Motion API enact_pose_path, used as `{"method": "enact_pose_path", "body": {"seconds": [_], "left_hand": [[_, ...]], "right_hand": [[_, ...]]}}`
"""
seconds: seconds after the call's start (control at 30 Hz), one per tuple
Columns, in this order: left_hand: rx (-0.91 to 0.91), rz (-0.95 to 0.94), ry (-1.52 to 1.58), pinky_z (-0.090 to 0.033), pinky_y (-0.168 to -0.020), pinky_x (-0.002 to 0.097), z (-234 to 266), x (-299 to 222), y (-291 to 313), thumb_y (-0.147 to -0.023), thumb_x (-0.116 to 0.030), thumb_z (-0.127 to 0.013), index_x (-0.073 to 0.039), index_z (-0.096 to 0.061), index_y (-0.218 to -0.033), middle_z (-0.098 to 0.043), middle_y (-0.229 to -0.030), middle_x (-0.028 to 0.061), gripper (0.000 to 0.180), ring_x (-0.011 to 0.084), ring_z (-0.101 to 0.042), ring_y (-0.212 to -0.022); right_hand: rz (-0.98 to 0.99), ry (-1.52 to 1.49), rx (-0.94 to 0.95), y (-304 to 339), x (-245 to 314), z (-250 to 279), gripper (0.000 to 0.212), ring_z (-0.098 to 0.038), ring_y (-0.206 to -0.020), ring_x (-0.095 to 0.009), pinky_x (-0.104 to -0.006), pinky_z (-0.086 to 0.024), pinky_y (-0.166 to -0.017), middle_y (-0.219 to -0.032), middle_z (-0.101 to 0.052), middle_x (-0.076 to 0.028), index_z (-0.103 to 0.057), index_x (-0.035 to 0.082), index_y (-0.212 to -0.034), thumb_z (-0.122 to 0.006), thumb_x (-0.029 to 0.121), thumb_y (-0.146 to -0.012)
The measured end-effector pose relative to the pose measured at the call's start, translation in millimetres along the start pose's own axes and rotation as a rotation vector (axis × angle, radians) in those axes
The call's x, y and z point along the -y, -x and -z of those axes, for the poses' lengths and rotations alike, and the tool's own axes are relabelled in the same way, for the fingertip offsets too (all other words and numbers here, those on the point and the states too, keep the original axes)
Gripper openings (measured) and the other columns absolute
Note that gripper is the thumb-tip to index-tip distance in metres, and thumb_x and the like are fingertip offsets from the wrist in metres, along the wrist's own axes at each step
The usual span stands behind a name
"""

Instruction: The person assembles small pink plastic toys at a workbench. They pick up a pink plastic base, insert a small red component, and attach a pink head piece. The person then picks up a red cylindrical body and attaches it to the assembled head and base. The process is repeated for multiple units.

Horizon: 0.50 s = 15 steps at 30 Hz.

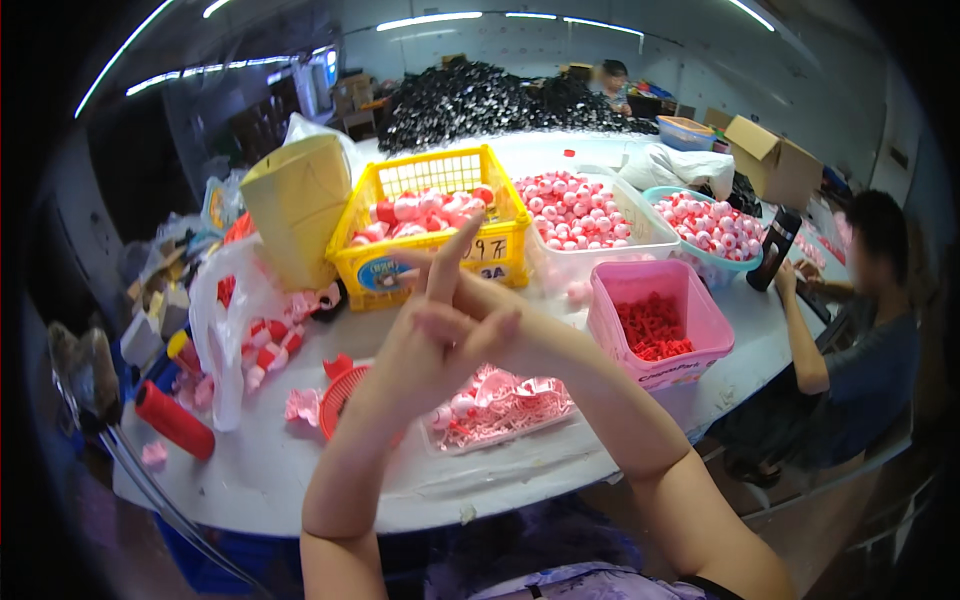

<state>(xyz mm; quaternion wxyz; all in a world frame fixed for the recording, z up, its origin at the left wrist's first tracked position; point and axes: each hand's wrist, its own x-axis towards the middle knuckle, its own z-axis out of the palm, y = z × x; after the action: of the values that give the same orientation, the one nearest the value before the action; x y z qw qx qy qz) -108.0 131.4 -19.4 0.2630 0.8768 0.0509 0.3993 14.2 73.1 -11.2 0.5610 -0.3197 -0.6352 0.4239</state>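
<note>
My two hands are crossed in front of me, raised over the table among the containers. My left hand (428, 325) lies in front, one finger stretched upward and others reaching across to the right. Behind it, my right hand (488, 298) is partly covered, with fingertips extending past it to the left. I see nothing held in either hand. Beyond them stands a yellow basket (430, 245) of red and pink-white balls. Below the hands is a shallow clear tray (470, 446) of pink stringy pieces and some balls. A red round basket (335, 400) is partly hidden by my left forearm.
A pink bin (655, 372) holds small red pieces. Behind it are a white tub (650, 245) and a teal basin (735, 262) of balls. A red bottle (175, 420) and white plastic bag (222, 320) are at left. A seated person (865, 350) works at right, near a black bottle (774, 248).
</note>
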Motion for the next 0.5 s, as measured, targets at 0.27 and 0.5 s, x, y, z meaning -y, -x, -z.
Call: {"method": "enact_pose_path", "body": {"seconds": [0.27, 0.5], "left_hand": [[0.191, 0.186, -0.293, -0.051, -0.08, 0.0368, 15.7, 39.0, -4.5, -0.087, -0.03, -0.066, -0.004, -0.051, -0.128, -0.062, -0.109, 0.0204, 0.051, 0.0264, -0.064, -0.089], [0.544, 0.375, -0.353, -0.052, -0.074, 0.0352, -26.1, 41.2, 3.9, -0.078, -0.037, -0.073, -0.002, -0.063, -0.107, -0.067, -0.092, 0.0166, 0.047, 0.0257, -0.066, -0.08]], "right_hand": [[0.166, 0.766, -0.396, 41.1, -92.1, 100.7, 0.025, -0.065, -0.087, -0.019, -0.0298, -0.052, -0.077, -0.098, -0.066, -0.013, -0.061, 0.003, -0.112, -0.061, 0.004, -0.087], [0.405, 1.107, -0.504, 46.3, -108.5, 97.3, 0.009, -0.062, -0.081, -0.027, -0.0378, -0.05, -0.072, -0.085, -0.065, -0.009, -0.066, 0.007, -0.089, -0.061, 0.012, -0.084]]}}
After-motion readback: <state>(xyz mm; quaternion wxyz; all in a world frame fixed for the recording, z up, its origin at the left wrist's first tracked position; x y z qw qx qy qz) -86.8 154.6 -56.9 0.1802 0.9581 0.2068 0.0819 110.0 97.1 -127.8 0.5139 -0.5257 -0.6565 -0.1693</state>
